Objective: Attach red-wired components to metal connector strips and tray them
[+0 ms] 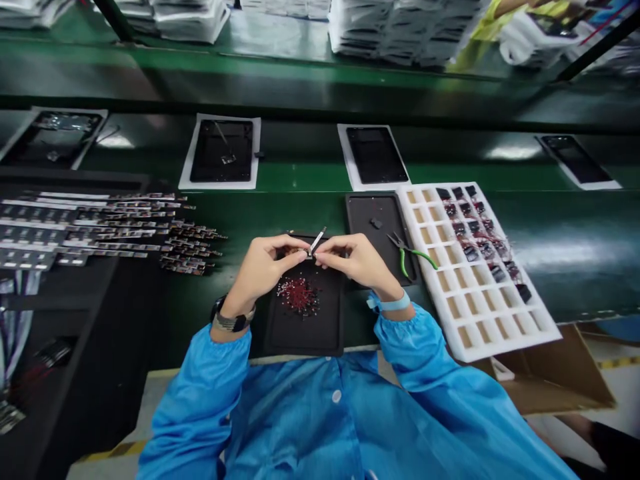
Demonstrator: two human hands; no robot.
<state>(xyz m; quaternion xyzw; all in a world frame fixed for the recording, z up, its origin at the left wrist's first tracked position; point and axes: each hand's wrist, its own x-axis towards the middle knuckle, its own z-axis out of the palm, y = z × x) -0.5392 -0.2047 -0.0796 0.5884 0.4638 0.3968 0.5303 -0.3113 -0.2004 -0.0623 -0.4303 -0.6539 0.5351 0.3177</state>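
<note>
My left hand [265,265] and my right hand [356,260] meet above a black tray [305,337], their fingertips pinching a small silver-and-white electronic part [315,245]. Its exact type is too small to tell. Just below my fingers, a heap of tiny red and dark components [299,295] lies on the tray. Green-handled pliers [410,257] rest on a second black tray [375,217] to the right of my right hand. A white foam tray [515,320] with rows of compartments, some holding dark parts, lies further right.
Rows of flat ribbon-like electronic strips [100,227] cover the left of the bench. Beyond it, a green conveyor belt [300,177] carries black panels on white sheets. Stacks of packaged goods [400,33] and a person's yellow sleeve [487,27] are at the far side. A cardboard box [550,373] sits below the foam tray.
</note>
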